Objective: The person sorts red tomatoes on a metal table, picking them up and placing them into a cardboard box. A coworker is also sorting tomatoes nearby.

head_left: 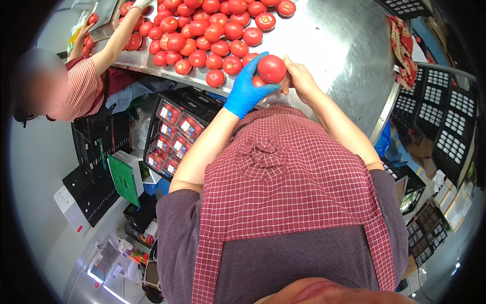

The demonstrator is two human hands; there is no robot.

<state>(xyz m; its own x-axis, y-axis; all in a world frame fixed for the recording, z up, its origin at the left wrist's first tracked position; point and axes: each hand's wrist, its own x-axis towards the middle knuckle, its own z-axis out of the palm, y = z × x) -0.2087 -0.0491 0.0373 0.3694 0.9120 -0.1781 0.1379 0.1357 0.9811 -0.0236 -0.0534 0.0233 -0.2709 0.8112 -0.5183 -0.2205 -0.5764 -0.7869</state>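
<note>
A large red tomato (272, 69) is held up in front of me, over the near edge of the steel table. My left hand (246, 91), in a blue glove, curls round its left side with thumb and fingers. Bare, my right hand (300, 78) closes on its right side, the thumb at the edge and the other fingers partly hidden behind it. Part of another tomato (258, 81) shows just below, between my gloved fingers; whether it is held or lies on the table I cannot tell. Many loose tomatoes (213, 33) spread over the table beyond my left hand.
The steel table (344, 50) reaches right, with a red patterned cloth (401, 50) at its corner. On the left a co-worker (83, 86) handles tomatoes by a metal box (107, 20). A black crate (177, 134) of packed tomatoes stands at my left; black trays (430, 111) stand right.
</note>
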